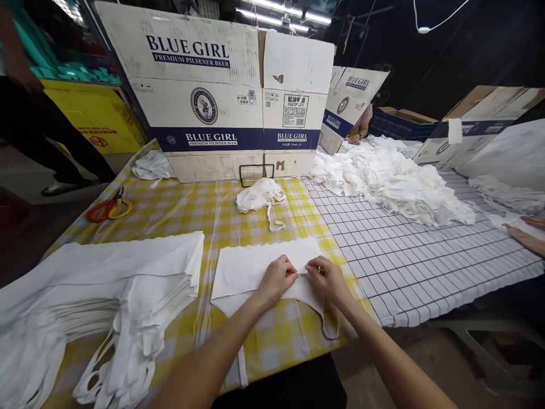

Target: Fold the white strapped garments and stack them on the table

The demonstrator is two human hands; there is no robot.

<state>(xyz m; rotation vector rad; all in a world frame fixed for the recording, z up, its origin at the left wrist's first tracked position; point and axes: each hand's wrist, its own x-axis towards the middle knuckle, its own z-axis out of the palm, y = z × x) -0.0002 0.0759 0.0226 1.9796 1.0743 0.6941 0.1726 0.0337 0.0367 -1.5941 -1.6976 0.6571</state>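
Note:
A white strappy camisole-like garment (240, 270) lies flat on the yellow checked tablecloth in front of me, its scalloped edge away from me and thin straps hanging toward me. Over its right half, my left hand (276, 278) and my right hand (331, 278) face each other with fingertips pinched. A short pale strip stretches between them, apparently the garment's strap or edge; its exact part is too small to make out. To the left is a thick stack of similar white garments (170, 258), straps dangling at the near side. Beyond the hands sits a crumpled white garment (258, 196).
Scissors (109, 209) with red and yellow handles lie at the left edge. A large beer carton (230, 108) stands at the back, near a black wire stand (256, 175). White garments (392, 176) are heaped on the grid-patterned cloth (383, 255). Another person's hands (525, 236) show at right.

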